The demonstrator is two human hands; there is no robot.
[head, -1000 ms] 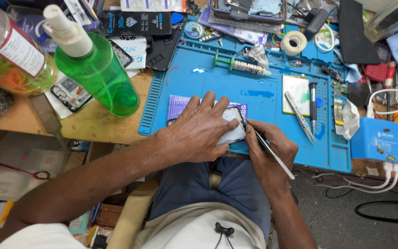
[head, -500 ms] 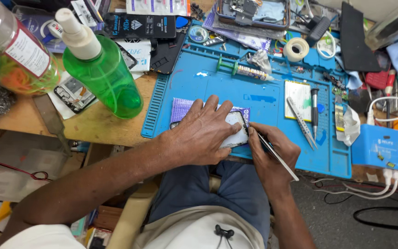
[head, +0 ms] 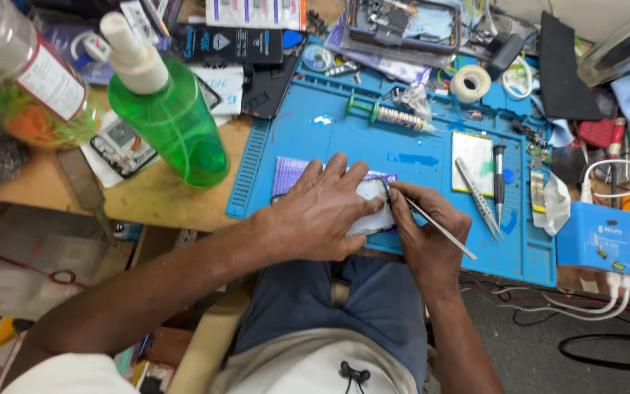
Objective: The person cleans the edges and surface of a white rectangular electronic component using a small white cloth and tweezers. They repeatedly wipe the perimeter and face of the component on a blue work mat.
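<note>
At the upper left of the frame stands one clear bottle (head: 20, 80) with a label, and just right of it one green spray bottle (head: 169, 117) with a white nozzle, both on the wooden bench (head: 154, 201). One bare phone frame (head: 122, 146) lies between them, lower down.

Right of the bench edge lies one blue work mat (head: 308, 138), filling the middle of the frame. On its near edge, at centre, the left hand (head: 322, 211) lies flat with fingers spread, pressing down on one small pale device (head: 375, 211) that rests partly on a purple pad (head: 289, 171); the hand covers most of the device, and it holds it by pressure rather than by a closed grip. Just to the right, touching the device's edge, the right hand (head: 424, 233) is closed round one thin metal tool (head: 439, 230), held like a pen with its tip at the device's upper right corner.

Further up the mat lies one syringe (head: 388, 115), and above it one open phone (head: 402, 22) at the top of the frame. One roll of white tape (head: 469, 82) sits upper right of centre. Right of the hands lie one white card (head: 473, 152), one pair of tweezers (head: 479, 197) and one dark screwdriver (head: 499, 179). At the right edge sits one blue box (head: 596, 237) with white cables.
</note>
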